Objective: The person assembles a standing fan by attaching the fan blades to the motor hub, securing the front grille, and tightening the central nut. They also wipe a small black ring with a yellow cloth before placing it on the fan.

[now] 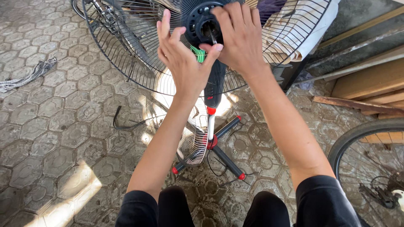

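Observation:
A black pedestal fan stands in front of me, with its rear wire guard point(126, 46) facing up and the dark motor hub point(201, 21) with its bare shaft in the middle. My left hand point(183, 59) is raised against the hub's lower left, fingers spread upward, thumb near a green ribbed part point(198, 54). My right hand point(240, 35) curls over the hub from the right, fingertips on its rim by the shaft. What the fingers pinch is hidden. Below, the fan's pole point(211, 122) runs down to a cross-shaped base with red end caps point(227, 162).
A second wire guard point(194, 138) leans by the base. A black cord point(122, 124) lies on the hexagonal paving. A bicycle wheel point(370, 168) is at the lower right, wooden planks point(370, 84) at the right, a rag point(29, 75) at the left.

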